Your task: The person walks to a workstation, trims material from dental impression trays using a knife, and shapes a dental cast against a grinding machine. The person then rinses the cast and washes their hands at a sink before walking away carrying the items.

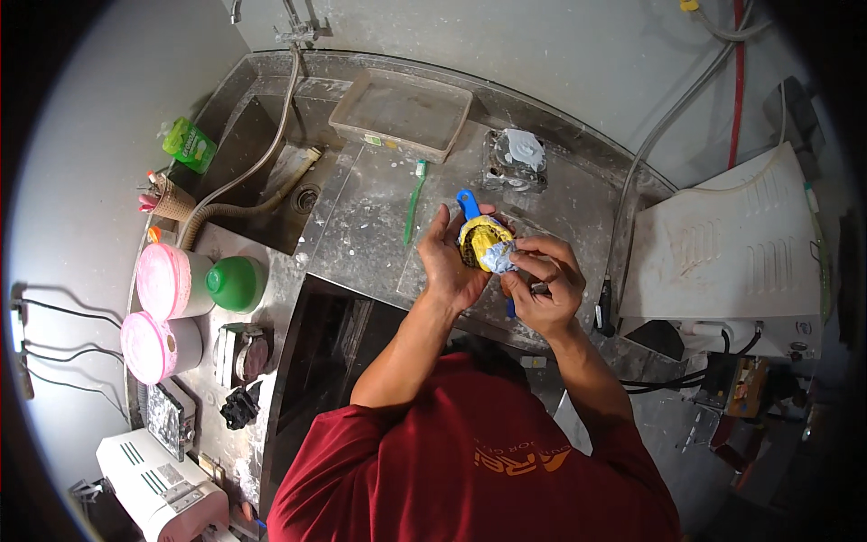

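Note:
My left hand [449, 262] cradles a dental impression tray [468, 206] with a blue handle pointing away from me. Yellow impression material [489, 237] fills the tray, and a pale blue-grey lump of plaster-like paste [498, 257] sits on its near right part. Fingers of my right hand [549, 287] are bent and close against that paste. Below them a short blue piece [510, 308] sticks out, seemingly the handle of a thin tool in my grip; its other end is hidden.
A green toothbrush [414, 203] lies left of my hands. Beyond are a shallow tray [402, 113] and a square block with paste [517, 158]. At left are a sink [271, 212], lidded tubs [167, 282] and a green bowl [233, 284]. A white metal cabinet [722, 253] stands right.

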### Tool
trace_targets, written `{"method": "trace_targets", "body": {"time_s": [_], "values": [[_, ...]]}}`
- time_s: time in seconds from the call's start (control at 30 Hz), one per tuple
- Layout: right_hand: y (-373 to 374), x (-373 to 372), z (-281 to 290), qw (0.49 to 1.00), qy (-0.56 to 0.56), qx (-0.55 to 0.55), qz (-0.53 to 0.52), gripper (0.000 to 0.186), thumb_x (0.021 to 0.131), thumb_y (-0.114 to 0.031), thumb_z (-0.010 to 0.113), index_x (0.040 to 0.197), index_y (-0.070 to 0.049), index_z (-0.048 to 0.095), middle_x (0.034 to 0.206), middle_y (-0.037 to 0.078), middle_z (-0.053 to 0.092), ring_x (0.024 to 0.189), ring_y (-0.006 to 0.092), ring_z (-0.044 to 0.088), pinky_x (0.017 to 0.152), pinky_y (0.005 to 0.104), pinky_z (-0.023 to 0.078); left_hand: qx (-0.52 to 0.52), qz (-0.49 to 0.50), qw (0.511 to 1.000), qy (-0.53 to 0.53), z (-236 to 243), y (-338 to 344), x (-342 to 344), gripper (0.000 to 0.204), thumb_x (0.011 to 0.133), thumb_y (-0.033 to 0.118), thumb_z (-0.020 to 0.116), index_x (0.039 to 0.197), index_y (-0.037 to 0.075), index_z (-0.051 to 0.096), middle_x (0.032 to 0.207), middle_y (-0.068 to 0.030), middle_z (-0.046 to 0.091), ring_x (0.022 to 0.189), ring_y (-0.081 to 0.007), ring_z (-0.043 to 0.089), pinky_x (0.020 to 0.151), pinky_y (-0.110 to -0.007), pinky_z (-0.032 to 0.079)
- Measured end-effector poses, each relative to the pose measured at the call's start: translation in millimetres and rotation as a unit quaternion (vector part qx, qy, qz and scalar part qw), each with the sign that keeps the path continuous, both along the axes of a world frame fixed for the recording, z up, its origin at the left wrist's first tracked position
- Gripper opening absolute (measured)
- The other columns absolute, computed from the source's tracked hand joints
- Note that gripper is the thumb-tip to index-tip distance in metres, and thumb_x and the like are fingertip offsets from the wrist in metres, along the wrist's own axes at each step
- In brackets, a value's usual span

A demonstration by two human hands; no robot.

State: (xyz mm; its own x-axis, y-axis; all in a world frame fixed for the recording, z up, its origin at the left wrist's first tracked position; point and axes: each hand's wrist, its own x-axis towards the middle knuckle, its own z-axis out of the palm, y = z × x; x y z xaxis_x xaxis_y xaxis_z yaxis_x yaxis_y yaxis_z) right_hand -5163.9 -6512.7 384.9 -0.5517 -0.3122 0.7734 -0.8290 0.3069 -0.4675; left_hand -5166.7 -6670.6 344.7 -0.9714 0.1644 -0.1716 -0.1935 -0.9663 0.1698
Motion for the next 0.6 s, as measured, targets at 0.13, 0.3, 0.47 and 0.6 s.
{"method": "trace_targets", "body": {"time_s": [0.13,0.3,0.47,0.6], "values": [[5.8,3.5,-3.6,1.0,0.029,0.0,-0.01,0.04,0.073,0.007,0.085,0.107,-0.009,0.073,0.113,0.011,0.069,0.094,0.0243,0.07,0.069,0.0302,0.059,0.007,-0.012,0.999,0.032,4.0,3.7,4.1,0.065,0.105,0.056,0.036,0.122,-0.002,0.06,0.111,-0.0203,0.067,0.107,-0.037,0.066,0.095,-0.05,0.054],[10.1,8.5,-7.2,0.998,0.067,-0.001,-0.02,0.04,0.073,0.009,0.083,0.106,-0.012,0.073,0.114,0.009,0.068,0.09,0.0237,0.07,0.068,0.0302,0.059,-0.038,-0.002,0.998,0.058,11.7,7.3,10.4,0.062,0.105,0.055,0.038,0.119,-0.001,0.061,0.109,-0.0193,0.067,0.106,-0.0364,0.066,0.096,-0.05,0.053],[14.1,10.0,-3.9,0.995,0.1,0.02,-0.012,0.049,0.071,0.014,0.08,0.111,-0.011,0.07,0.114,0.01,0.066,0.089,0.0244,0.067,0.059,0.0288,0.055,-0.044,0.011,0.995,0.086,20.8,9.7,13.4,0.061,0.106,0.053,0.036,0.117,-0.001,0.061,0.109,-0.0189,0.066,0.104,-0.0369,0.065,0.095,-0.05,0.053],[15.2,13.1,0.2,0.994,0.108,0.032,-0.006,0.053,0.069,0.016,0.08,0.113,-0.012,0.069,0.119,0.013,0.063,0.086,0.021,0.065,0.052,0.0262,0.05,-0.066,0.028,0.993,0.091,27.9,11.0,16.8,0.061,0.106,0.053,0.034,0.117,-0.001,0.061,0.108,-0.0191,0.066,0.103,-0.0371,0.066,0.094,-0.05,0.053]]}}
